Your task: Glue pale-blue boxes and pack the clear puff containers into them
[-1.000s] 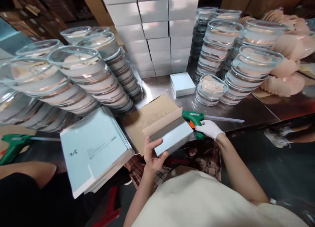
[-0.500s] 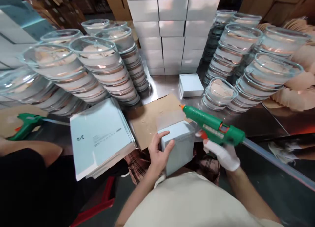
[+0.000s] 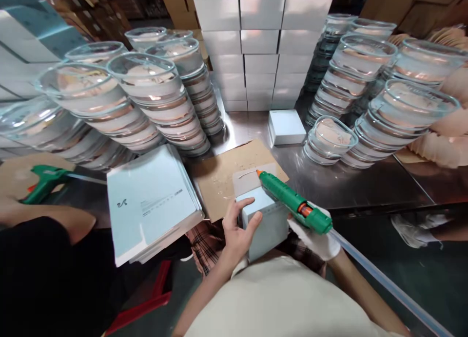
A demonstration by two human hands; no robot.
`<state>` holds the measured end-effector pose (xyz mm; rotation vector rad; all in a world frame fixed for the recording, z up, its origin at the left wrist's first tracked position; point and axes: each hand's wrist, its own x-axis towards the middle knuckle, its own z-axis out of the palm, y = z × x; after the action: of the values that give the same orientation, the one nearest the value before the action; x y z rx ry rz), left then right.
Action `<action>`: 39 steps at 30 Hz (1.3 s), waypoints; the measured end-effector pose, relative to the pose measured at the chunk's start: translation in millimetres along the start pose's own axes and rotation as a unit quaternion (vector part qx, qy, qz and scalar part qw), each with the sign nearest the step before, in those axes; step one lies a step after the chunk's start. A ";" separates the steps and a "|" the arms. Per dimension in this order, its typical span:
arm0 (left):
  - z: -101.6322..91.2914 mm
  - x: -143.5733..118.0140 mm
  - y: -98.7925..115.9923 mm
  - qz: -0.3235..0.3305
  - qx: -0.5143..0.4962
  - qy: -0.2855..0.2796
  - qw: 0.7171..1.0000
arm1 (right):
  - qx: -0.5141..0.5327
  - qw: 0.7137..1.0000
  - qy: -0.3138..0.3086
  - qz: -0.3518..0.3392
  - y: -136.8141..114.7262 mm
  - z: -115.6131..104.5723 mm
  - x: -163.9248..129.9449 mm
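Currently we hold the small pale-blue folded cardboard box at the near edge of the bench, above our lap. Our bare left hand closes its grip on the box's left side, fingers lying over the top edge. Our white-gloved right hand wraps its grip around the handle of the green hot-glue gun.

The gun's long axis runs from lower right to upper left. Its orange nozzle sits at the box's raised open flap, directly beyond the left hand; whether it touches the flap cannot be determined. A clear glue stick trails from the rear of the gun toward lower right.

The box interior is not visible. Stacked clear glass bowls stand left and right, each holding a peach-coloured insert. Flat pale-blue box blanks lie just left of the left hand. Another person's arm rests near a second green glue gun.
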<state>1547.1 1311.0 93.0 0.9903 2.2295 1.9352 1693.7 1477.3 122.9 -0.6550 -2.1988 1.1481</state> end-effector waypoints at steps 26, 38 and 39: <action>-2.0 1.3 -11.8 -0.061 -0.113 0.014 0.992 | 0.275 0.935 -0.156 0.163 7.5 13.4 80.1; -17.0 23.0 -13.9 -0.001 -0.175 -0.048 0.983 | 0.125 0.920 -0.315 -0.199 3.5 -11.8 78.4; -17.3 23.7 -12.2 0.000 -0.173 -0.058 0.983 | 0.125 0.919 -0.318 -0.198 6.4 -10.0 77.1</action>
<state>1515.7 1306.7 94.8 1.0178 1.7493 2.1054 1646.1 1536.0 142.1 0.3222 -2.4618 1.5181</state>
